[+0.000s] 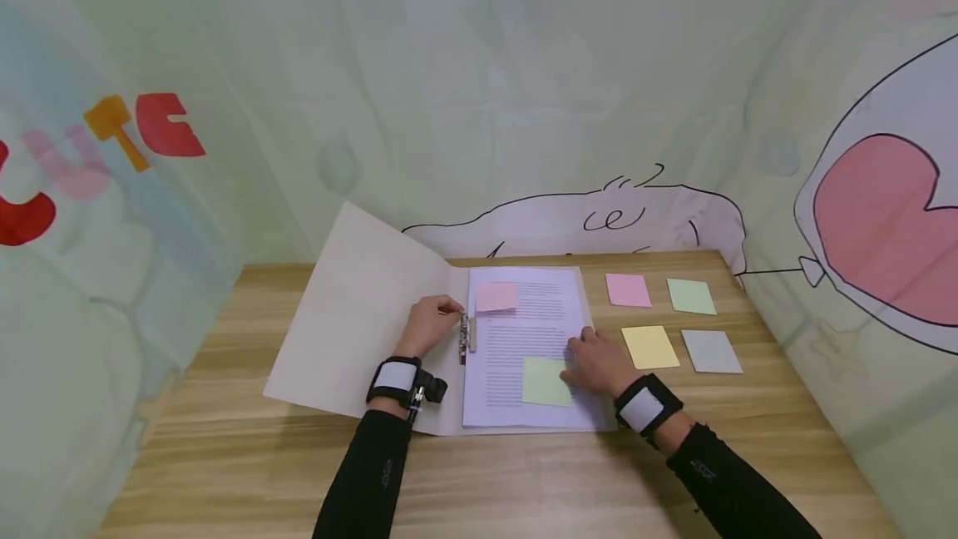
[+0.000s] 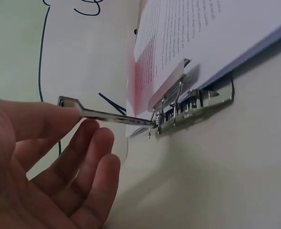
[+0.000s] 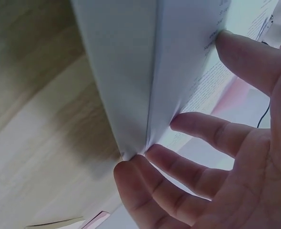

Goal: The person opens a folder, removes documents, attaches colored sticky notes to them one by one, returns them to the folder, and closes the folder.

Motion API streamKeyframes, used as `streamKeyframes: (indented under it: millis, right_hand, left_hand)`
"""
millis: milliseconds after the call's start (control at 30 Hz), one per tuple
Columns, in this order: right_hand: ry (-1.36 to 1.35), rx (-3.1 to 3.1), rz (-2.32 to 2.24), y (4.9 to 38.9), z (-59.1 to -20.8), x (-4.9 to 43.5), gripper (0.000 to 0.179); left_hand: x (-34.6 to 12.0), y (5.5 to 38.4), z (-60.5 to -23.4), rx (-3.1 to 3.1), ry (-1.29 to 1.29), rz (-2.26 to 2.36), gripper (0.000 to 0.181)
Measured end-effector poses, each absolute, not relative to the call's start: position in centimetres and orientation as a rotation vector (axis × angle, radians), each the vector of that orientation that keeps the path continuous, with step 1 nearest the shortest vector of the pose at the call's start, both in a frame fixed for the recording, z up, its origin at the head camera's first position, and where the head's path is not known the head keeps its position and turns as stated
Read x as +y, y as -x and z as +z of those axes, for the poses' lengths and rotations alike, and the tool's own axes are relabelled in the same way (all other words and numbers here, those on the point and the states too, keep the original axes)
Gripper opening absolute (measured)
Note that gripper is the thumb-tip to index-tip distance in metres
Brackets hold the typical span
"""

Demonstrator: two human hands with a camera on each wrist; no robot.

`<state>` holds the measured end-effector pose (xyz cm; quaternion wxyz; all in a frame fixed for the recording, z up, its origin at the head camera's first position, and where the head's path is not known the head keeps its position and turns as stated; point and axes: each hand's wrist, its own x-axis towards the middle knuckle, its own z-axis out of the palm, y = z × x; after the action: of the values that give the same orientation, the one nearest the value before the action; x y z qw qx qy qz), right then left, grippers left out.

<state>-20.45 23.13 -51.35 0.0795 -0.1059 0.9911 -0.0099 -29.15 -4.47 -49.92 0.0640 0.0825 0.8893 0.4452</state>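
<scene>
An open white folder lies on the table with a stack of printed sheets on its right side. Along the fold sits a metal clip. My left hand pinches the clip's lever between thumb and index finger, and the lever sticks up from the clip in the left wrist view. A pink sticky note is near the top of the page, a green one lower down. My right hand rests at the right edge of the sheets, fingers extended, the thumb on the page.
Right of the folder lie a pink note, a green note, a yellow note and a pale grey note. Behind the wooden table hangs a printed curtain. The folder's left cover leans up at the back.
</scene>
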Motion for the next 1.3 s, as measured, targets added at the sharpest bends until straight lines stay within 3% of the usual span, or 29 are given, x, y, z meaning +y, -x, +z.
streamKeyframes:
  millis: [233, 500, 933, 1300]
  right_hand:
    - [0.331, 2.956, 0.001, 20.8, -51.7, 23.2, 0.05]
    - [0.373, 2.987, -0.022, 20.9, -51.8, 23.5, 0.05]
    - [0.376, 2.982, -0.073, 20.6, -51.7, 23.7, 0.048]
    - [0.308, 2.965, -0.076, 20.5, -51.7, 23.2, 0.048]
  left_hand:
    - [-5.8, 28.4, -49.3, 2.711, -0.451, 1.107, 0.012]
    - [-6.2, 28.2, -48.6, 2.622, -0.461, 1.043, 0.015]
    - [-6.4, 29.0, -49.6, 2.546, -0.529, 0.946, 0.004]
    - [-5.8, 28.4, -49.5, 2.646, -0.602, 0.758, 0.012]
